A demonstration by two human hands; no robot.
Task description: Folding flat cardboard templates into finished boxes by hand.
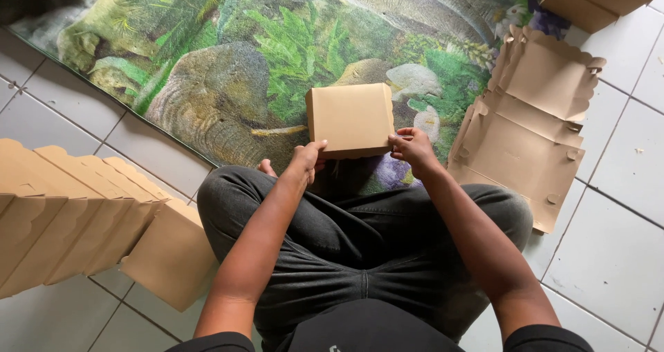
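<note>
Cardboard box [350, 119] sits closed above the person's knees. Left hand [305, 160] and right hand [411, 146] clamp their fingers on its near corners. Flat cartons [529, 127] lie nearby.

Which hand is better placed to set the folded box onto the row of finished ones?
Left, probably. The left hand grips the cardboard box on the side nearest the row of folded boxes; the right hand would cross over.

Bare forearms, left hand [303, 160] and right hand [413, 146] ungloved, black short sleeves, faded dark grey jeans with a stitched seam, black shirt hem
</note>
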